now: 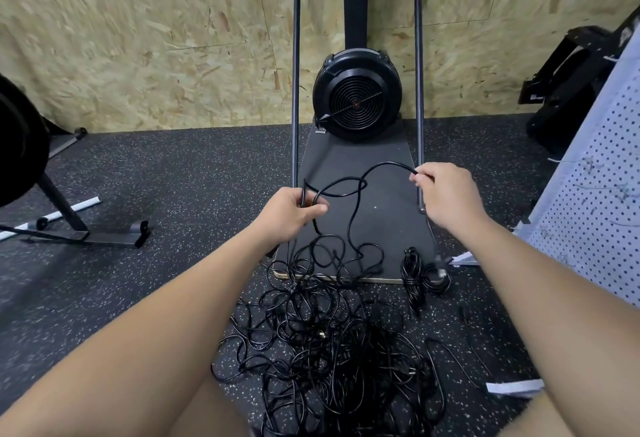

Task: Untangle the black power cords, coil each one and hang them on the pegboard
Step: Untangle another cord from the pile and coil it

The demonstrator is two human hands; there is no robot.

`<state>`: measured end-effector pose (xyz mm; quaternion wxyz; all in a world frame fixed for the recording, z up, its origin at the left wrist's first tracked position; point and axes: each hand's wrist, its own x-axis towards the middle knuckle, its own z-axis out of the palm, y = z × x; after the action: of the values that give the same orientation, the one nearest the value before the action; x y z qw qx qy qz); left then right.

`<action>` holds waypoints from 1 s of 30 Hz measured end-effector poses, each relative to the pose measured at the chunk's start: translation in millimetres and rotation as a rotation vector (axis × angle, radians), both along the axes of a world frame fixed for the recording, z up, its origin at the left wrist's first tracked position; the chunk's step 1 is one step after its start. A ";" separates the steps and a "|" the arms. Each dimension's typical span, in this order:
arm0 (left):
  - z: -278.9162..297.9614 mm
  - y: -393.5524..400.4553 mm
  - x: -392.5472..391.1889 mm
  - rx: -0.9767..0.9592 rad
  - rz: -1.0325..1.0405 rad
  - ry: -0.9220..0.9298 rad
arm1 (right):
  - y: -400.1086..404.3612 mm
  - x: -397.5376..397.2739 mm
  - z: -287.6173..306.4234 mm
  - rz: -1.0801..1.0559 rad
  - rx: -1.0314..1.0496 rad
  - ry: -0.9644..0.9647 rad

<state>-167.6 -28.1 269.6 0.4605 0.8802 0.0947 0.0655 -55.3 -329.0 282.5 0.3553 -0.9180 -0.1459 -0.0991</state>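
Nearest, on the speckled rubber floor: tangled heap of thin black power cords [329, 350]. Above it, left hand [294, 211] with fingers curled round a raised cord loop [346, 191]; right hand [446, 194] pinching the same cord. Best drawn out slowly, feeding slack. Beyond, already-coiled black cord bundle [415, 274]; white perforated pegboard [595, 215] far right.

Black fan machine [356, 95] against chipboard wall [138, 38].

Tangled black power cords [329, 343] heaped on speckled floor, one strand lifted, coiled bundle [414, 272] beside.
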 end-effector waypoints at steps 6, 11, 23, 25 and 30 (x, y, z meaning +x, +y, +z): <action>-0.8 10.9 0.3 0.068 -0.010 0.000 | -3.0 3.2 -3.2 0.019 0.041 0.057; 0.7 13.4 -4.2 0.031 -0.074 -0.020 | -2.1 -1.9 -1.9 0.090 0.083 0.134; 10.7 2.8 3.2 0.067 0.061 -0.110 | 7.7 -12.1 15.8 0.200 0.286 0.153; 14.0 3.2 2.7 0.059 0.114 -0.140 | 7.8 -11.3 15.2 0.202 0.254 0.145; 29.6 -2.6 -6.8 -0.061 0.085 -0.170 | 5.6 -6.1 9.4 0.144 0.027 0.130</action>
<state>-174.3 -30.7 299.1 0.4905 0.8520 0.0945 0.1568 -61.4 -323.4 291.9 0.3827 -0.9046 -0.1868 -0.0156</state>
